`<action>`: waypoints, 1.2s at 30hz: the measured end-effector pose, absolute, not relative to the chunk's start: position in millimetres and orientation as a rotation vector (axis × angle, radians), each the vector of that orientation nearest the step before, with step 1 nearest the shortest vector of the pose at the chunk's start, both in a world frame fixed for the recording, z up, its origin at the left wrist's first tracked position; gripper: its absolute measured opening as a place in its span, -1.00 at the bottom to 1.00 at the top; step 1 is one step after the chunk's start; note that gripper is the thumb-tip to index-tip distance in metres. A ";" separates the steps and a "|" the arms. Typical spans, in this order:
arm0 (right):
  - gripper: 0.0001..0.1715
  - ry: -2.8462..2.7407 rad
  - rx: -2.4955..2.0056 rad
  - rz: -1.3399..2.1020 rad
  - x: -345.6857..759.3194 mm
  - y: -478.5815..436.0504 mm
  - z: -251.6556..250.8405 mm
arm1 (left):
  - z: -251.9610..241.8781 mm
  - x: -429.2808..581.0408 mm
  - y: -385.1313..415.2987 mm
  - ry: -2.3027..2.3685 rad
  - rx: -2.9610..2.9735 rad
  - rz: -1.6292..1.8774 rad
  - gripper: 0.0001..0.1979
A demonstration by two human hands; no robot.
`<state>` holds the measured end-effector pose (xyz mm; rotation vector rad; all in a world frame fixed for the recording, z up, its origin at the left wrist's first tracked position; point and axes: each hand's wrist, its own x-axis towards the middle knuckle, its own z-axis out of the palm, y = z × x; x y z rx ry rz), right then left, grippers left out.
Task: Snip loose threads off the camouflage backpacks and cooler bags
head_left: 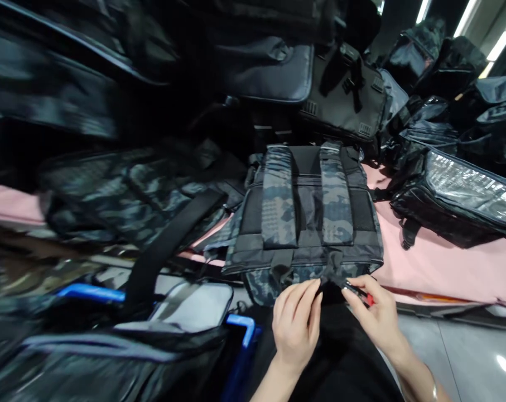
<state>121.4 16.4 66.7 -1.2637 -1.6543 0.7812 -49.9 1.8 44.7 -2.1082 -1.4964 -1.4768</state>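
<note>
A camouflage backpack (307, 206) lies in front of me with its back panel up and its two padded shoulder straps (280, 195) on top. At its near edge my left hand (297, 321) is closed, its fingertips pinching the end of a black webbing strap (332, 273). Just to the right, my right hand (374, 312) is closed around a small dark tool with a red part (367, 298), whose exact kind I cannot make out. The tool's tip is close to the strap, but contact is unclear. Another webbing strap (282, 271) hangs left of it.
Dark bags (269, 67) are piled along the back. Another camouflage bag (144, 190) lies left, and a bag with silver lining (470, 178) lies right on a pink surface (428, 262). A blue-rimmed crate (240, 329) holding bags stands at the near left.
</note>
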 end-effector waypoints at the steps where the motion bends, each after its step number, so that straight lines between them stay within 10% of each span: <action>1: -0.83 -1.618 -1.273 0.784 121.5 15.9 64.2 | 48.3 -59.5 2.2 -1.501 -2.069 -1.488 -0.66; 14: -0.76 -1.801 -1.152 0.832 71.4 20.6 90.8 | 79.0 -188.3 44.4 -2.423 -2.000 -1.400 -0.65; 36: -0.87 -2.315 -1.178 0.530 -5.2 62.4 90.6 | 59.6 -163.8 39.1 -2.120 -1.865 -1.498 -0.77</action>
